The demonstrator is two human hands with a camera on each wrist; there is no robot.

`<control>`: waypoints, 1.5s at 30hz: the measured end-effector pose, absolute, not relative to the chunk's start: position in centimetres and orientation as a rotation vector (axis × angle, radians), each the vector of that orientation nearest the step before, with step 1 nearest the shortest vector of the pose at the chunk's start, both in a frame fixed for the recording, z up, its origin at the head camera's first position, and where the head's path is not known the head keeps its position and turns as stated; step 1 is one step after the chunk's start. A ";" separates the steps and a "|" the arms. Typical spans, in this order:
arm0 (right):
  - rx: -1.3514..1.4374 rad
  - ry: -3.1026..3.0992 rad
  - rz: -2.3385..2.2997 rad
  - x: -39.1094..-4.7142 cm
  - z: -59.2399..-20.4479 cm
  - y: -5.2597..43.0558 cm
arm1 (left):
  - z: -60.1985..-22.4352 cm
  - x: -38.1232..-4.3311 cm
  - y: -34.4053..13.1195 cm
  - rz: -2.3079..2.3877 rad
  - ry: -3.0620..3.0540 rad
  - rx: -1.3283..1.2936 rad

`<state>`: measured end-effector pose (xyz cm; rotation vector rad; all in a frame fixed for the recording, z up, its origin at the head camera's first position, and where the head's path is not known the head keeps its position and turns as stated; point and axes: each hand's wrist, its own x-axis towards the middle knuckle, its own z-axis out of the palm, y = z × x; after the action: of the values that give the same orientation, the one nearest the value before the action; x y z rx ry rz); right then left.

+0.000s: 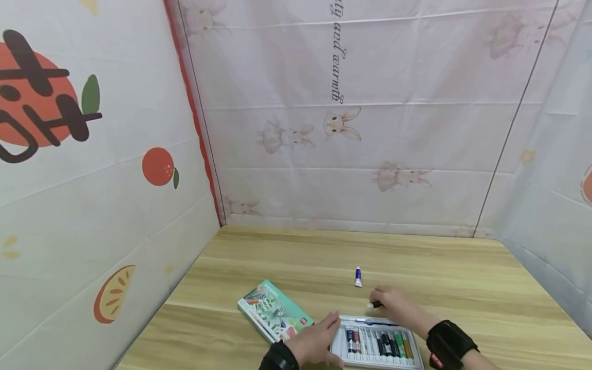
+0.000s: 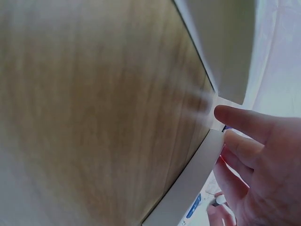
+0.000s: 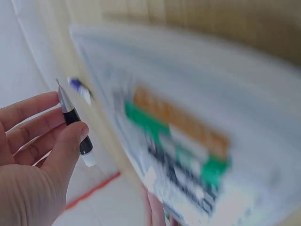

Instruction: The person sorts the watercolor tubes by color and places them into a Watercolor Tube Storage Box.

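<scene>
In the head view, my right hand [image 1: 402,307] is just behind a pale paint tray [image 1: 336,347]. Its thumb and fingers pinch a small paint tube [image 3: 71,117] with a black body, silver tapered end and white cap. My left hand [image 1: 318,340] lies at the tray's left edge with fingers extended, fingertips right at the rim in the left wrist view. Several paint tubes [image 1: 386,343] lie side by side in the tray, among them dark, white, green and ochre ones. A purple-blue paint tube [image 1: 358,276] lies alone on the table behind the tray.
A teal box [image 1: 279,308] with a plant picture lies slanted on the wooden table [image 1: 259,252], left of the tray and partly behind my left hand. Printed cloth walls [image 1: 296,195] stand along the table's back and both sides.
</scene>
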<state>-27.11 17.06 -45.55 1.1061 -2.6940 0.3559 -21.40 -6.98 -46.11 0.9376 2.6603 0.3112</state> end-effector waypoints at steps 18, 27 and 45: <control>1.295 -2.632 0.384 -24.4 -44.9 13.5 | -46.0 -21.4 -6.9 0.256 2.676 0.957; 1.451 -2.526 0.450 -23.4 -45.1 12.1 | -45.9 -21.5 -7.0 0.272 2.676 0.975; 1.731 -2.358 0.525 -22.3 -46.5 10.7 | -45.7 -21.4 -7.4 0.407 2.599 1.039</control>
<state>-22.32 10.69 -46.49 1.7309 -2.3580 0.5251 -21.37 -7.40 -45.72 1.0390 2.5995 0.4067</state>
